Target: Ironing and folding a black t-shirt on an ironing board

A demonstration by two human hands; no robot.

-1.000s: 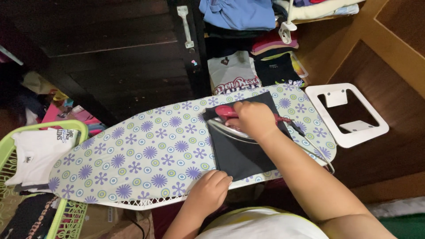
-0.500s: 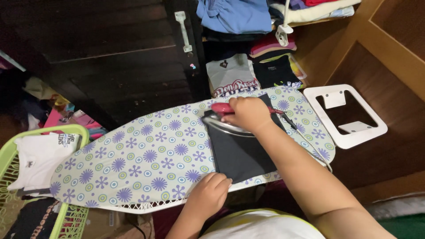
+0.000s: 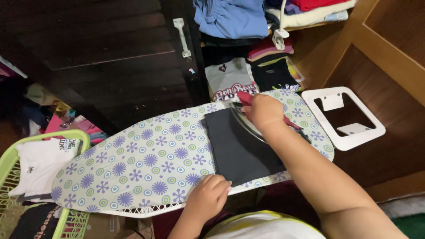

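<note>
A home laundry corner is showing here: a flower-patterned ironing board [image 3: 146,163] is standing beside a dark wooden wardrobe [image 3: 110,57], folded clothes [image 3: 248,66] are lying stacked on its shelves, and a green laundry basket [image 3: 9,159] is sitting on the floor, holding white shirts [image 3: 37,163].

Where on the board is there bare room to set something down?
The ironing board cover is bare from the dark cloth to its narrow end by the green basket. Crowded: right hand with iron, left hand.
</note>
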